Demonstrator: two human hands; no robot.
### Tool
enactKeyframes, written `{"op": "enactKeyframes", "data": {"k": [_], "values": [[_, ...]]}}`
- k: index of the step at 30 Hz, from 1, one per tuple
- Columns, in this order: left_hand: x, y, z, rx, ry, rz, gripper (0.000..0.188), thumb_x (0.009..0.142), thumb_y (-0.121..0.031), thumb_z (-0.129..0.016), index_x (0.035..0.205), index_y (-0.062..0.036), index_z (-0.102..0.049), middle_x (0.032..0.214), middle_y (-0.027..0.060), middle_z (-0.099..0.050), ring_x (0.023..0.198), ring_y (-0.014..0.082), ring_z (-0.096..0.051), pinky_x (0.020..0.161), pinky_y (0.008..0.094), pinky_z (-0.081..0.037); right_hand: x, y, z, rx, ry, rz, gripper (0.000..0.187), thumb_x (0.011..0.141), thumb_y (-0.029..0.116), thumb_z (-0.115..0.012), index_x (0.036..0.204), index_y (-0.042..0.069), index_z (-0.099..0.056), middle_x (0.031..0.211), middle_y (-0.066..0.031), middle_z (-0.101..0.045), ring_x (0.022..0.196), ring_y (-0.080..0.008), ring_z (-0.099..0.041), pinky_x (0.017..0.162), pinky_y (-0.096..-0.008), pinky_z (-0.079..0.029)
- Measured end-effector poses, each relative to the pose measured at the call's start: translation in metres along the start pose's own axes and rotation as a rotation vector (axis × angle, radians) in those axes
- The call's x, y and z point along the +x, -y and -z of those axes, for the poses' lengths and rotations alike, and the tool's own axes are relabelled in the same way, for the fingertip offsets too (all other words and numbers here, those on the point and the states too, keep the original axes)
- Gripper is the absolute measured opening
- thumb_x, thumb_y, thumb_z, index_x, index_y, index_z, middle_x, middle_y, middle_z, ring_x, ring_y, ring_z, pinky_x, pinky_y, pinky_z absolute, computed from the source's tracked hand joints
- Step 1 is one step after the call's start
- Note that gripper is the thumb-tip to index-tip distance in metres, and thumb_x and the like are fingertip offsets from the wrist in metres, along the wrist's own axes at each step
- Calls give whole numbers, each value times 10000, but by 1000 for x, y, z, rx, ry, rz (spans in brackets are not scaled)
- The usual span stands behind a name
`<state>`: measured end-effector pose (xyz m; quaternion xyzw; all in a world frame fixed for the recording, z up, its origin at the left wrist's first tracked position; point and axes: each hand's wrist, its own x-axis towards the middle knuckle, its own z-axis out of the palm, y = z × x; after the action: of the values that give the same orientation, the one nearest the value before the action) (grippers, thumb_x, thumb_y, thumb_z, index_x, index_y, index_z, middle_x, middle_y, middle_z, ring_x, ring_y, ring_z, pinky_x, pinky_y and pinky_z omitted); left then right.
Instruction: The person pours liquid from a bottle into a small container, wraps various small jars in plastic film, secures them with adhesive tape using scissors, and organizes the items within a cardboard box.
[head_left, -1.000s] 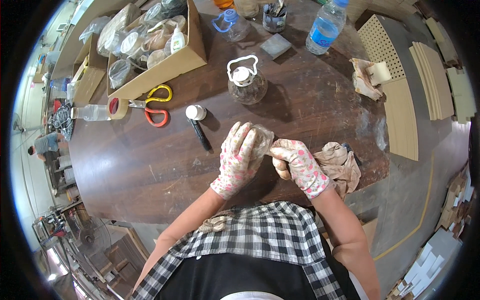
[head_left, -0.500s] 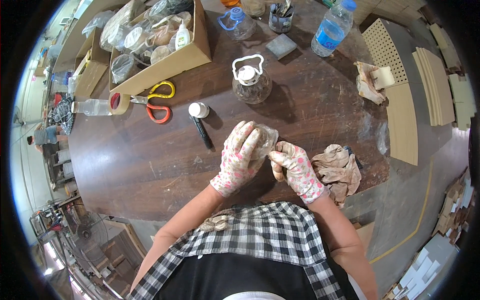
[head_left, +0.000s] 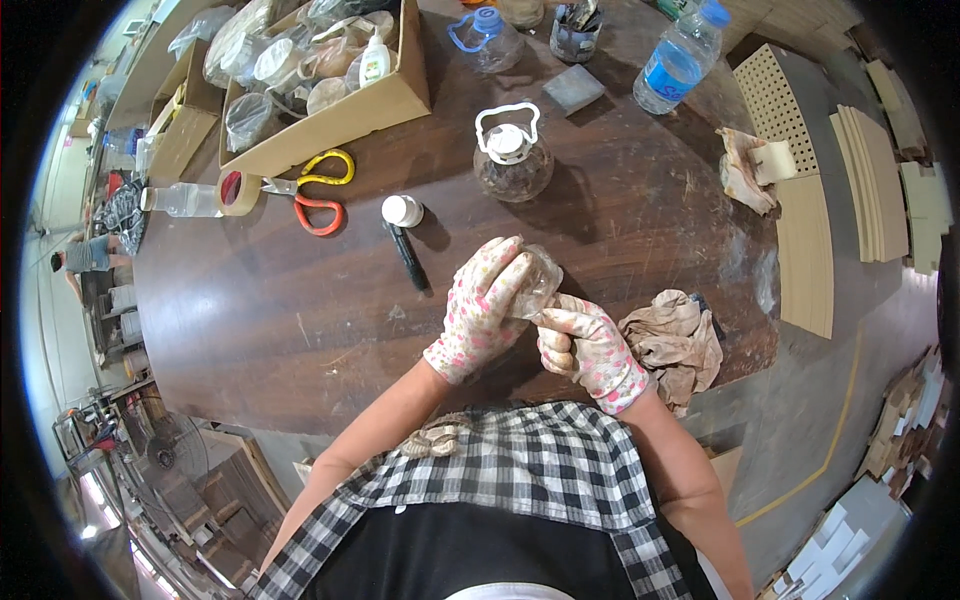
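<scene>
My left hand [head_left: 483, 305], in a floral-patterned glove with brown smudges, is closed round a clear, rounded plastic piece [head_left: 540, 281]. Whether this is a small bottle or a wrapped thing I cannot make out. The fingers of my right hand [head_left: 588, 347], gloved alike, are curled and pinch the piece at its near right edge. Both hands are above the table's near side. Beyond them stands a small round clear jug [head_left: 513, 172] with a white cap and handle. To the left lie a black marker [head_left: 408, 260] and a small white-capped bottle [head_left: 402, 211].
The brown table [head_left: 290, 330] also bears scissors [head_left: 320, 200], a tape roll [head_left: 238, 193], a carton of wrapped items [head_left: 370, 110], a blue-capped jug [head_left: 490, 45], a water bottle [head_left: 682, 60], a grey block [head_left: 573, 89] and a crumpled cloth [head_left: 672, 345]. A person [head_left: 90, 256] is far left.
My right hand's fingers have curled in more and pinch the plastic piece's near edge. The left hand keeps its hold, the piece slightly turned. The whole view has shifted a little.
</scene>
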<state>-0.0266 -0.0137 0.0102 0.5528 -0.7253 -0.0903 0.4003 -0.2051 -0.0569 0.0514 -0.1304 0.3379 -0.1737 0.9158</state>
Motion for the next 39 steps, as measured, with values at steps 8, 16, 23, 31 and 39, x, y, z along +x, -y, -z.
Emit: {"op": "enactKeyframes", "data": {"k": [8, 16, 23, 31, 39], "values": [[2, -2, 5, -38, 83, 62, 724, 635, -49, -756, 1300, -46, -470, 1344, 195, -472, 1200, 391, -497, 973, 446, -435, 1, 1, 11, -714, -265, 189, 110, 905, 118, -582, 923, 9, -585, 651, 15, -524, 537, -59, -483, 487, -233, -419], [0, 8, 5, -104, 130, 78, 747, 661, -66, -757, 1336, -27, -439, 1383, 227, -407, 1242, 409, -448, 1021, 443, -407, 1, 0, 9, -368, -150, 175, 80, 914, 119, -595, 916, 40, -584, 686, 6, -552, 565, -79, -512, 509, -223, -419], [-2, 6, 7, -194, 34, 124, 750, 644, -60, -778, 1318, -89, -452, 1387, 211, -399, 1241, 408, -448, 1001, 455, -420, 3, 2, -7, -180, -202, 107, 126, 933, 174, -557, 891, 59, -587, 620, 21, -524, 489, -71, -466, 457, -218, -365], [-14, 12, 14, -113, 38, -6, 693, 622, -60, -810, 1242, -124, -508, 1315, 156, -477, 1241, 416, -455, 982, 475, -425, 1, 13, -24, -497, -292, 156, 172, 940, 191, -569, 837, 56, -595, 614, 11, -552, 453, -56, -469, 418, -199, -363], [-6, 4, 16, -58, -23, 19, 720, 611, -94, -820, 1251, -90, -491, 1304, 148, -496, 1235, 392, -474, 982, 462, -426, 4, 35, -32, -499, -286, 92, 207, 913, 208, -596, 767, 61, -602, 571, 0, -549, 404, -65, -446, 369, -210, -301]]}}
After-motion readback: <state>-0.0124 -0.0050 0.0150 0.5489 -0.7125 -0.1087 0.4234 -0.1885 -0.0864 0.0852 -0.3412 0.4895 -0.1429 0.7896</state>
